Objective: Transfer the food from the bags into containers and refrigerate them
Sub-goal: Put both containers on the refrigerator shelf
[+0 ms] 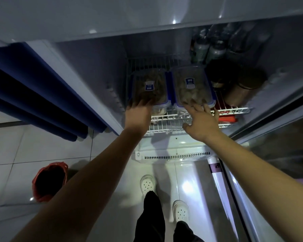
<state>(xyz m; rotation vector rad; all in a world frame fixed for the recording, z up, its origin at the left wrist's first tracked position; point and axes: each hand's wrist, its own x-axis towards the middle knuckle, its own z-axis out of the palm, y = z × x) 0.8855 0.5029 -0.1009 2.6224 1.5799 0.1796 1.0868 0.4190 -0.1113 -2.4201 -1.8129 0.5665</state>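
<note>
Open fridge, seen from above. Left grip (138, 112): wide, fingers straight, tips lying on the near end of the left container (149, 86)'s lid. Right grip (201, 123): wide, fingers spread, holding nothing, tips at the near edge of the right container (191, 84); contact not certain.

Both containers are clear with blue clips, lids on, brownish food inside. They sit side by side on the wire shelf (171, 119), just ahead of the grips.

Dark jars (243, 84) stand to the right of the right grip, with bottles (208, 48) farther back. Red bag (49, 182) on the floor, well behind the left grip.
</note>
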